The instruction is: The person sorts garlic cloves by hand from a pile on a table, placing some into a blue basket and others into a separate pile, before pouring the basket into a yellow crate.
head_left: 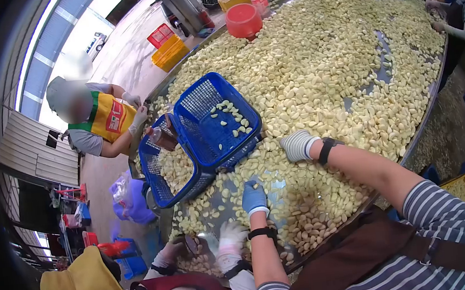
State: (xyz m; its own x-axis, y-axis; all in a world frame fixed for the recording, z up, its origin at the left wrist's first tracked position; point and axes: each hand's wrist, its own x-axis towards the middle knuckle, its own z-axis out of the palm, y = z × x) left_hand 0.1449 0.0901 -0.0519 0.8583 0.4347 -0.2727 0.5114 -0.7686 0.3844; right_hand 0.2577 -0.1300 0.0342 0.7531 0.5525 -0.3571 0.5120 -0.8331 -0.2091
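Note:
My left hand (253, 198), in a blue glove, rests palm down on a bare patch of the metal table (224, 207) among peeled garlic cloves (320, 64). My right hand (298, 145), in a white striped glove with a black wrist strap, lies on the clove pile just right of a blue plastic basket (200, 100) holding a few cloves. The fingers of both hands curl down into the cloves, so what they hold is hidden. A second blue basket (157, 180), fuller, sits to its left with a brown bottle (162, 138) on it.
A person in a yellow apron (108, 119) works at the table's left edge. Another person's white-gloved hands (228, 240) sort cloves beside my left hand. More gloved hands (438, 10) work at the far right. Red bowls (243, 20) and yellow crates (169, 53) stand farther back.

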